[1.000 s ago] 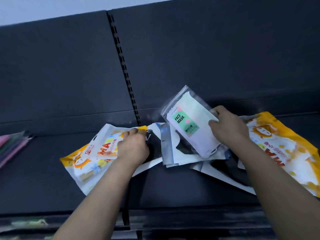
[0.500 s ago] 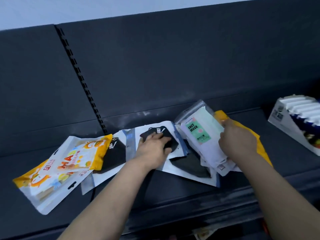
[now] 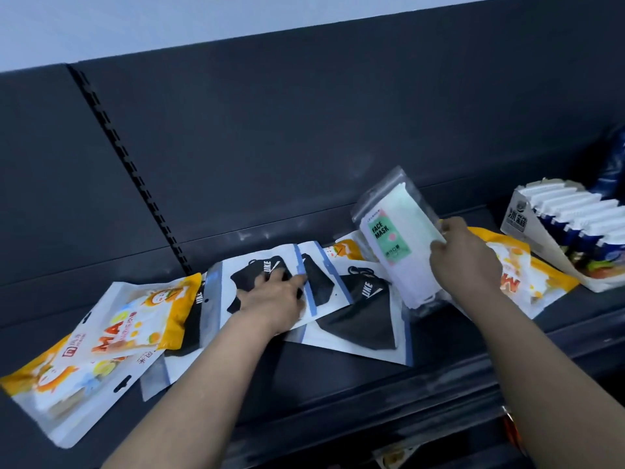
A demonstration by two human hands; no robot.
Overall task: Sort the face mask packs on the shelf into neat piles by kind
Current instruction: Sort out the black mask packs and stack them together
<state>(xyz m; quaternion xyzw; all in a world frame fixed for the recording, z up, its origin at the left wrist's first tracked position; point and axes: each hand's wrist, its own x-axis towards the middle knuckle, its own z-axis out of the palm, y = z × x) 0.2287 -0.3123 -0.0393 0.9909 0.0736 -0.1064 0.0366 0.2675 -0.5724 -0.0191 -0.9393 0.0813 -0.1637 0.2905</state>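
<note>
My right hand (image 3: 465, 262) grips a clear pack of white masks with a green "FACE MASK" label (image 3: 395, 240), tilted up above the dark shelf (image 3: 338, 377). Flat on a black-mask pack (image 3: 257, 282) lies my left hand (image 3: 274, 299), fingers spread. Two more black-mask packs (image 3: 365, 316) overlap to its right. At the left lie two orange-and-white packs marked "MAS" (image 3: 111, 333), one on the other. Another orange pack (image 3: 521, 275) sits under my right wrist.
An open white carton of blue-and-white cartons (image 3: 571, 228) stands at the right end of the shelf. The dark back panel (image 3: 304, 147) rises behind the packs, with a slotted upright (image 3: 132, 174) at the left. The shelf's front lip (image 3: 406, 411) runs below.
My left hand let go of the orange pack and moved right onto a black-mask pack. The right hand lifted the clear pack higher. The view swung right, bringing the carton into sight.
</note>
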